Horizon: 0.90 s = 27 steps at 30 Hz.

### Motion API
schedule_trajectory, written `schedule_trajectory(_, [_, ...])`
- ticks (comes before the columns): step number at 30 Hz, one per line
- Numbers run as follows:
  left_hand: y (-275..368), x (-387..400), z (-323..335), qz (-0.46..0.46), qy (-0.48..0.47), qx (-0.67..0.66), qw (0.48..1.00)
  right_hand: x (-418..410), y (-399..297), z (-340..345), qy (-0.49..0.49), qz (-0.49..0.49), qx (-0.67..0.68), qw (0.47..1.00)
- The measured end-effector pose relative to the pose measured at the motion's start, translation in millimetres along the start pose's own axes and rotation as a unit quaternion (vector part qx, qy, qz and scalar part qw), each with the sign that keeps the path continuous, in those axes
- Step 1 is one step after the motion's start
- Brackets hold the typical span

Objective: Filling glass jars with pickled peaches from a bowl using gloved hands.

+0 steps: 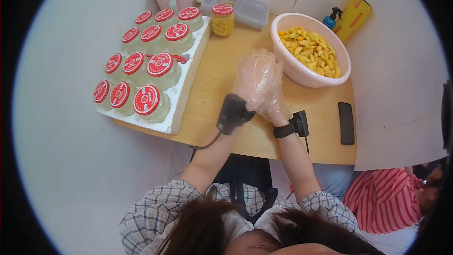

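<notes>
My left hand [255, 81] and my right hand [274, 102] meet over the middle of the wooden table, both in clear plastic gloves. The left lies over the right and hides much of it; whether anything is between them cannot be seen. Close by on the right, a pinkish-white plastic basin [311, 80] holds many yellow fruit pieces [311, 53]. A lidded glass jar of yellow pieces [222, 21] stands upright beyond my hands. On the left, a white foam tray [177, 111] carries several glass jars with red lids [147, 100], which show no yellow pieces.
A black phone-like slab [346, 123] lies near the table's right edge. Clear plastic containers [251, 10], a pink pot [177, 1], a blue spray bottle [329, 21] and a yellow box [354, 17] stand at the back. Another person in a striped top [385, 200] is at lower right.
</notes>
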<state>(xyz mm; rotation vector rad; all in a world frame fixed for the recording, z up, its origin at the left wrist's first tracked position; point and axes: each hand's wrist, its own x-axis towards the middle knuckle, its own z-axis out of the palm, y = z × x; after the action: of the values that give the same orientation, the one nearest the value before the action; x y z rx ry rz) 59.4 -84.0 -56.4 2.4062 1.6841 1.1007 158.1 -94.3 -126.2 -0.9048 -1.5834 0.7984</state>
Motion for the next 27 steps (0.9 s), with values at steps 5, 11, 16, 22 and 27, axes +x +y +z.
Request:
schedule_trajectory(5, [4, -2, 15, 0.005, -0.018, 0.185, 0.983, -3, 3, 2, 0.004, 0.017, -0.011, 1.0])
schedule_trajectory(11, [-9, 0, 6, 0.023, 0.04, -0.037, 0.998, 8, -11, 2, 0.021, 0.034, -0.015, 0.999])
schedule_trajectory(16, [-28, 4, 5, 0.113, -0.015, -0.039, 0.993, 7, 0, 4, 0.024, 0.042, -0.019, 0.999])
schedule_trajectory(22, [-40, 12, -5, 0.144, -0.094, -0.12, 0.978, 7, -10, -3, -0.025, 0.079, -0.039, 0.996])
schedule_trajectory(27, [-45, 3, 0, 0.149, -0.02, -0.216, 0.965, 7, -8, -2, -0.031, 0.044, 0.034, 0.998])
